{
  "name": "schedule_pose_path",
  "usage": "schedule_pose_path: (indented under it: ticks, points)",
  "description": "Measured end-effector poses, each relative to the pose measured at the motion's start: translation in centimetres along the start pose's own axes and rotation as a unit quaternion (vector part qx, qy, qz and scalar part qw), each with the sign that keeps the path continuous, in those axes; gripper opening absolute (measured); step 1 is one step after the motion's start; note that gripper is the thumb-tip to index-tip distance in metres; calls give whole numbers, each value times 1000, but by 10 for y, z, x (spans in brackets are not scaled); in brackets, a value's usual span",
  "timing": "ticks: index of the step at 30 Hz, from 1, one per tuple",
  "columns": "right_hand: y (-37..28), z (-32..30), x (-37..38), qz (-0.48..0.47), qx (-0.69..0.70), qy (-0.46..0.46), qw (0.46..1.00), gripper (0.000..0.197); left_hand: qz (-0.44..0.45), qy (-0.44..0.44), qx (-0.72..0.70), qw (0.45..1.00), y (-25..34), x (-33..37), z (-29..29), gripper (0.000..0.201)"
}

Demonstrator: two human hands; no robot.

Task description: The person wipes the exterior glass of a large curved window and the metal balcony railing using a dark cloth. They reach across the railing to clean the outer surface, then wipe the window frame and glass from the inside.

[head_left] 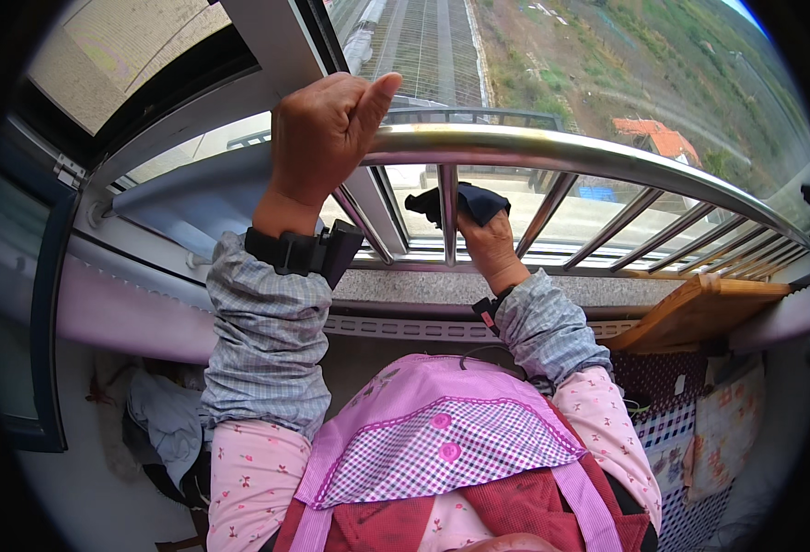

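A shiny metal railing curves across the window in front of me. My left hand is closed round its top bar, with the thumb sticking up. Lower down and to the right, my right hand reaches between the upright bars and is closed on a dark cloth. That cloth lies by an upright bar, which hides part of it. Most of the right fingers are covered by the cloth.
A light blue cloth hangs on the railing at the left. Beside it stands an open window sash. Below the railing runs a speckled stone sill. A wooden board leans at the right, above patterned fabrics.
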State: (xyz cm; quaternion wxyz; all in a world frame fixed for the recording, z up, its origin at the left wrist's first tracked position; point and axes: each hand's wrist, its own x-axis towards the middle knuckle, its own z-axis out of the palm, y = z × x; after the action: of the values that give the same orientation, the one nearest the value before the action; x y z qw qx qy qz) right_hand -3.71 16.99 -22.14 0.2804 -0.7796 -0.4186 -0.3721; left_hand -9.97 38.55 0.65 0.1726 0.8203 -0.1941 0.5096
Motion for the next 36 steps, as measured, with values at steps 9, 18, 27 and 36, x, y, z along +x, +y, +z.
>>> schedule_pose_path:
  ticks: [9, 18, 27, 36]
  points:
    - [-20, -66, -35, 147, 178, -86, 969, 37, 11, 9, 26, 1000, 3, -1, 0, 56]
    - [33, -160, -35, 343, 166, 146, 913, 33, -66, -32, 71, 995, 4, -11, -2, 47]
    - [59, -110, 22, 159, 29, 187, 969, 35, 6, 28, 38, 999, 1, -7, 2, 57]
    - [76, -49, -63, 119, -1, 10, 993, 45, 0, 4, 28, 1000, 0, -6, -1, 54]
